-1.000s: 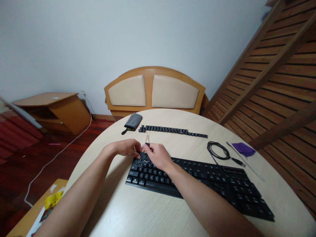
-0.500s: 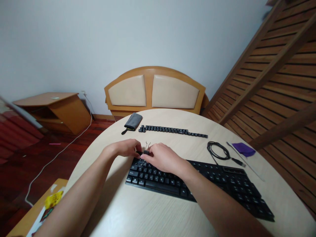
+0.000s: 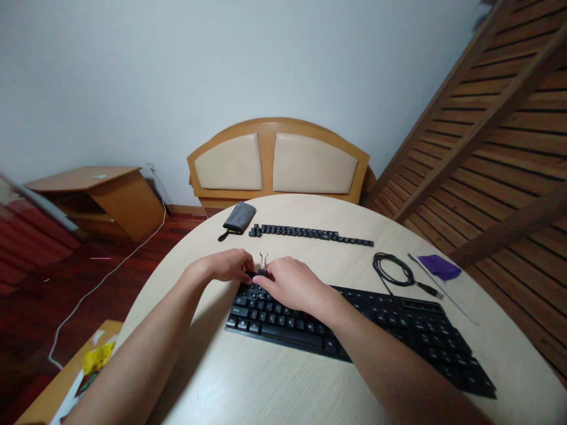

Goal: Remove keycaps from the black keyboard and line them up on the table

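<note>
My right hand [image 3: 292,283] is closed around a wire keycap puller [image 3: 262,272], over the far left part of the black keyboard [image 3: 292,335]. Two thin wire prongs with bent ends point up from the puller's dark body. Close against its fingertips, my left hand [image 3: 233,265] has thumb and fingers curled together at the keyboard's far left corner. What the left fingers pinch is largely hidden. Beyond the hands, loose black keycaps [image 3: 296,232] lie in rows on the table. Several key places toward the keyboard's far side look bare, partly covered by my right hand.
A grey pouch [image 3: 240,218] lies left of the loose keycaps. To the right are a coiled black USB cable [image 3: 393,270], a thin rod [image 3: 447,292] and a purple cloth [image 3: 440,267]. The round table [image 3: 186,378] stands before a wooden headboard [image 3: 267,159].
Both hands stay in nearly the same place. The prongs of the keycap puller have tilted slightly, and the whole view has shifted a little.
</note>
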The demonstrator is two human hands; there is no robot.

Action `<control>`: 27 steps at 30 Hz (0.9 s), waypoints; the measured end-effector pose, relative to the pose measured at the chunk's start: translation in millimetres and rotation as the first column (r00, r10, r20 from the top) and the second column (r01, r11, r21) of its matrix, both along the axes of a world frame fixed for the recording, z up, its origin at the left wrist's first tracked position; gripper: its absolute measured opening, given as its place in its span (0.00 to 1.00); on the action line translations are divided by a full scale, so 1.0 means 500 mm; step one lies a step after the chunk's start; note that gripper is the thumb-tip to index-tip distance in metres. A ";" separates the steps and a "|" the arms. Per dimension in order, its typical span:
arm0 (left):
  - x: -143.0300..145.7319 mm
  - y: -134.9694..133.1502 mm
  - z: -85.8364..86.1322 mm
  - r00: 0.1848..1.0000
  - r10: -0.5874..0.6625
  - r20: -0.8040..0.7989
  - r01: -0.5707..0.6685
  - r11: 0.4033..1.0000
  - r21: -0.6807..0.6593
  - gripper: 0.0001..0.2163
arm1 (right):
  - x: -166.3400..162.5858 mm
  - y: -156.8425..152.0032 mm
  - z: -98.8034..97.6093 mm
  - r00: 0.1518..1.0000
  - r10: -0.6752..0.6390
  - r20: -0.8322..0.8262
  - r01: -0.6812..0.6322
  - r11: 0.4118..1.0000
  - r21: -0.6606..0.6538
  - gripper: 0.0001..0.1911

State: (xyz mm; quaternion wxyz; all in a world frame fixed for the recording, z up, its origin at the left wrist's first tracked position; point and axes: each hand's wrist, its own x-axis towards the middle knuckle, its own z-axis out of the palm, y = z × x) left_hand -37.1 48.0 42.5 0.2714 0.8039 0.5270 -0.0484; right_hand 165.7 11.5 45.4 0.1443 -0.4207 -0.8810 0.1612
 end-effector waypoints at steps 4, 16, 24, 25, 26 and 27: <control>0.002 0.000 0.002 1.000 0.000 -0.019 0.000 1.000 -0.015 0.10 | -0.002 -0.004 0.001 0.997 0.014 0.075 -0.013 1.000 -0.012 0.21; 0.005 -0.003 0.008 0.998 0.039 -0.052 -0.041 0.999 -0.029 0.13 | -0.008 -0.016 0.006 0.986 0.073 0.150 -0.074 0.997 0.000 0.19; -0.001 0.003 -0.004 1.000 0.005 -0.013 -0.005 1.000 -0.009 0.10 | 0.001 0.011 -0.012 0.995 0.083 0.055 -0.081 0.996 -0.045 0.21; -0.002 0.003 -0.006 1.000 0.002 -0.011 -0.002 1.000 -0.007 0.10 | 0.003 0.015 -0.013 0.995 0.092 0.043 -0.089 0.994 -0.062 0.21; -0.003 0.004 -0.008 1.000 0.001 -0.008 -0.001 1.000 -0.009 0.11 | 0.004 0.020 -0.014 0.994 0.102 0.029 -0.100 0.992 -0.080 0.21; -0.004 0.005 -0.009 1.000 0.002 -0.006 -0.002 1.000 -0.013 0.11 | 0.005 0.024 -0.015 0.993 0.114 0.015 -0.112 0.989 -0.100 0.21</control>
